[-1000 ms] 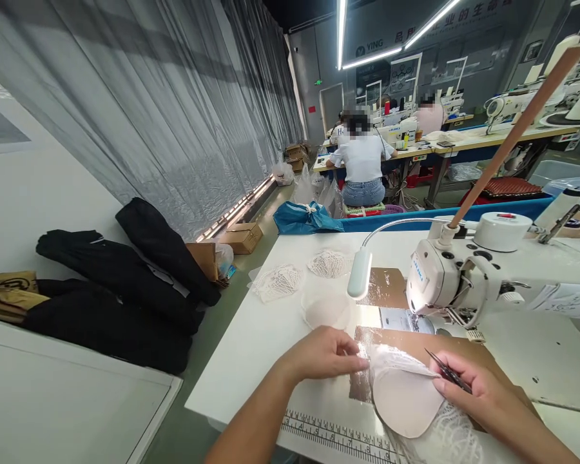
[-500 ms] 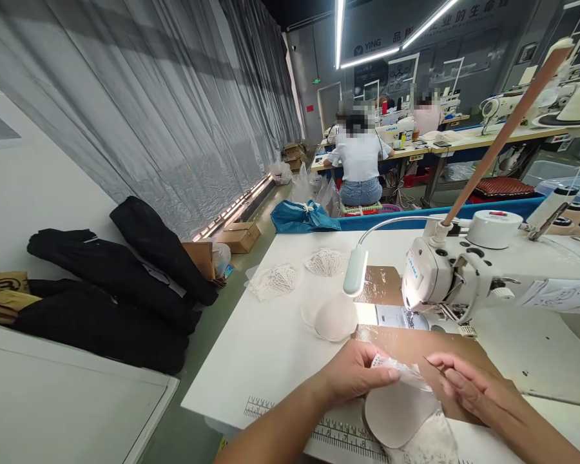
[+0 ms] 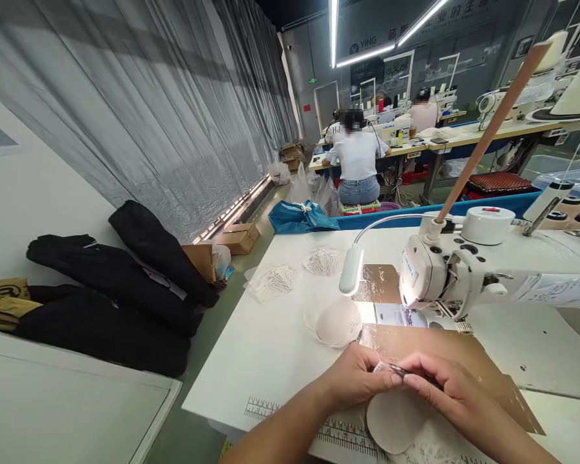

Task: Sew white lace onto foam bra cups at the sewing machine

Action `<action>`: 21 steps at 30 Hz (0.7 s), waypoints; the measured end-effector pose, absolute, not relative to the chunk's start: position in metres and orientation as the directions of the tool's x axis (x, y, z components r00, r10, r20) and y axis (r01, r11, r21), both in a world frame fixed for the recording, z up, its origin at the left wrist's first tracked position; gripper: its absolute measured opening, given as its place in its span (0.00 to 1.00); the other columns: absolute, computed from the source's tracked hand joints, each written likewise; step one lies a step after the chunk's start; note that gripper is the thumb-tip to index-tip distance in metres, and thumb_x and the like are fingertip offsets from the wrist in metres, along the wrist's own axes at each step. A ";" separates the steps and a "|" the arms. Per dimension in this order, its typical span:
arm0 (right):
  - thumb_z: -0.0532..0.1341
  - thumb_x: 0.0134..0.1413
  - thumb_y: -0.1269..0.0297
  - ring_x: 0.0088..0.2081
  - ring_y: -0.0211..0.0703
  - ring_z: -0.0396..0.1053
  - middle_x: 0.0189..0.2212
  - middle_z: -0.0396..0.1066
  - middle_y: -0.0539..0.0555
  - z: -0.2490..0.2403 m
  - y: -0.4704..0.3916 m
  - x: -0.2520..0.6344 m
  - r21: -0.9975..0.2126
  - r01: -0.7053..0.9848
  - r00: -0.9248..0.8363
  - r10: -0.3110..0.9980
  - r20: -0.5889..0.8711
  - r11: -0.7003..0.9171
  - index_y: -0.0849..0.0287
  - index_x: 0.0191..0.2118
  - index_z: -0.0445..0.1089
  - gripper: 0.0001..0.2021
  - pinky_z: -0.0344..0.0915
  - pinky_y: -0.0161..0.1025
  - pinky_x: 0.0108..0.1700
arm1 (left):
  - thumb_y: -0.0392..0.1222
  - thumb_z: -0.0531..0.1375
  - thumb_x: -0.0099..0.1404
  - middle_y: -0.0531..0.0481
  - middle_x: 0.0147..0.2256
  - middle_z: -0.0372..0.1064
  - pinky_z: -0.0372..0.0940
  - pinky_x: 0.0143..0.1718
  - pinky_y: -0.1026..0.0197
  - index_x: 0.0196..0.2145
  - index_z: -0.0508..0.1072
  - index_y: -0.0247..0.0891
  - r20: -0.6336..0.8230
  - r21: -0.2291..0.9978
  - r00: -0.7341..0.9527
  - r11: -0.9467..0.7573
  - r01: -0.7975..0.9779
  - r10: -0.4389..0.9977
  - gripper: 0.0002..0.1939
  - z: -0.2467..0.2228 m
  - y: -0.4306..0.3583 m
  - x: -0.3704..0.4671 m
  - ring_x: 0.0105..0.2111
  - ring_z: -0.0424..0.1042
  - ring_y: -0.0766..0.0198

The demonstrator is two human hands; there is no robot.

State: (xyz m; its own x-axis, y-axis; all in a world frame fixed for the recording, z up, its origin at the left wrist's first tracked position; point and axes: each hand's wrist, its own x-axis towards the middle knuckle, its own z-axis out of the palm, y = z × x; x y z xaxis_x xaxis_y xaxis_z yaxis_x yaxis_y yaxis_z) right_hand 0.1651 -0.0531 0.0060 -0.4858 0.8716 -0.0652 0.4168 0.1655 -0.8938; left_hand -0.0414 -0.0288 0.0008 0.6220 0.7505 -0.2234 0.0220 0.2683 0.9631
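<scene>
My left hand pinches the white lace edge of a bra cup between thumb and fingers. Below the fingers hangs the smooth, pale, rounded bra cup, with more lace spread under my right forearm. My right hand is closed around small dark thread snips. Their metal tip meets the lace right at my left fingertips; whether the blades are apart I cannot make out. Another pale cup lies on the white table beyond my left hand.
A white sewing machine stands at the right, with a lamp on a bent neck beside it. Two lace pieces lie at the table's far left. Ruler marks run along the front edge. Co-workers sit farther back.
My right hand has moved left to meet the left hand, bringing the snips' tip onto the lace. The left hand keeps its pinch. The view has shifted slightly.
</scene>
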 end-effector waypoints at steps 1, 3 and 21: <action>0.50 0.65 0.46 0.39 0.47 0.70 0.36 0.75 0.51 0.003 -0.053 0.165 -0.897 0.414 -0.475 0.878 -0.066 0.157 0.53 0.39 0.71 0.19 0.63 0.40 0.42 | 0.60 0.69 0.51 0.54 0.23 0.59 0.54 0.30 0.65 0.25 0.75 0.30 -0.216 0.965 0.619 0.261 0.019 0.755 0.26 -0.001 -0.028 -0.041 0.26 0.57 0.69; 0.51 0.64 0.44 0.39 0.47 0.71 0.35 0.74 0.51 -0.004 -0.052 0.168 -0.911 0.400 -0.426 0.900 -0.089 0.099 0.53 0.38 0.71 0.20 0.64 0.40 0.41 | 0.60 0.67 0.53 0.52 0.26 0.64 0.57 0.32 0.64 0.29 0.77 0.31 -0.199 0.973 0.623 0.229 0.032 0.756 0.25 -0.002 -0.028 -0.043 0.29 0.61 0.66; 0.56 0.32 0.78 0.25 0.44 0.71 0.33 0.73 0.53 -0.019 -0.068 0.165 -0.355 0.679 -0.650 0.751 0.117 0.642 0.55 0.27 0.67 0.12 0.56 0.36 0.24 | 0.35 0.62 0.52 0.48 0.33 0.72 0.61 0.33 0.62 0.42 0.75 0.36 -0.114 0.543 0.309 -0.201 0.815 0.944 0.17 0.026 0.054 -0.076 0.33 0.70 0.57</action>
